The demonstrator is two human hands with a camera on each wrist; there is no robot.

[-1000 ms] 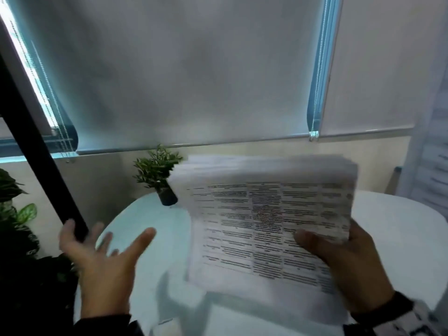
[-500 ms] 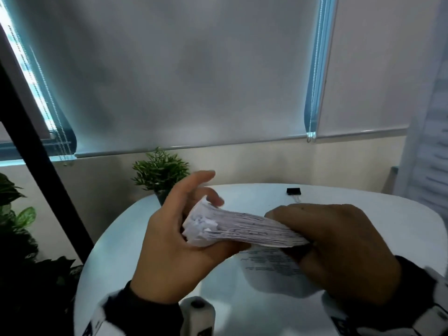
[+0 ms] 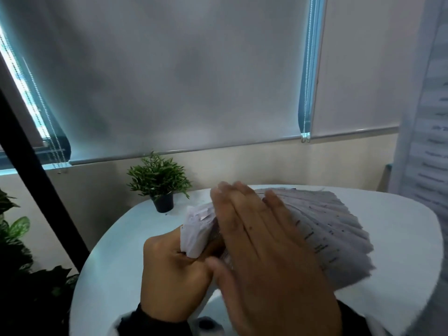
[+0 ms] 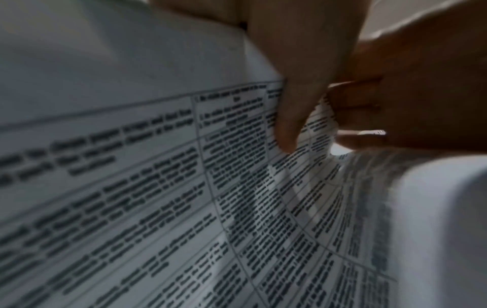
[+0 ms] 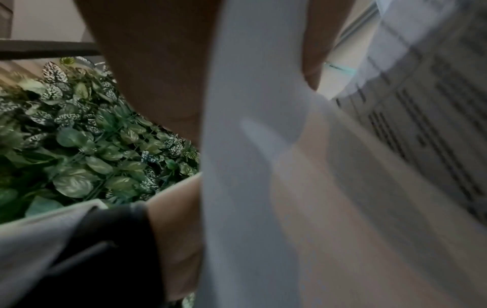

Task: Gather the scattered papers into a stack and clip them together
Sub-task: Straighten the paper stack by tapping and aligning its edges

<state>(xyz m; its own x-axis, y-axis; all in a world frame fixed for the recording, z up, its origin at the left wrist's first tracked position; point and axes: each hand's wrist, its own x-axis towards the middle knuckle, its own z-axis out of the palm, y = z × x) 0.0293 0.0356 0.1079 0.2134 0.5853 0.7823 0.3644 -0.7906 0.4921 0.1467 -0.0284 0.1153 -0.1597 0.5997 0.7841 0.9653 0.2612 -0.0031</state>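
Observation:
The paper stack (image 3: 334, 229), white sheets printed with tables, is held above the white table (image 3: 116, 275), and its sheets fan out to the right. My left hand (image 3: 174, 270) grips the stack's left end, where the corners bunch up. My right hand (image 3: 257, 238) lies flat across the top of the stack with straight fingers. In the left wrist view my left thumb (image 4: 297, 93) presses on a printed page (image 4: 131, 187). A blurred sheet (image 5: 250, 166) fills the middle of the right wrist view. No clip shows in any view.
A small potted plant (image 3: 158, 183) stands at the table's far left edge. A black slanted pole (image 3: 36, 175) and leafy plants (image 3: 14, 238) are left of the table. Window blinds hang behind, and a white panel is at the right.
A second ago my right hand alone held the stack upright and my left hand was open. Both hands then gripped it level. Now my right hand lies flat on the fanned sheets.

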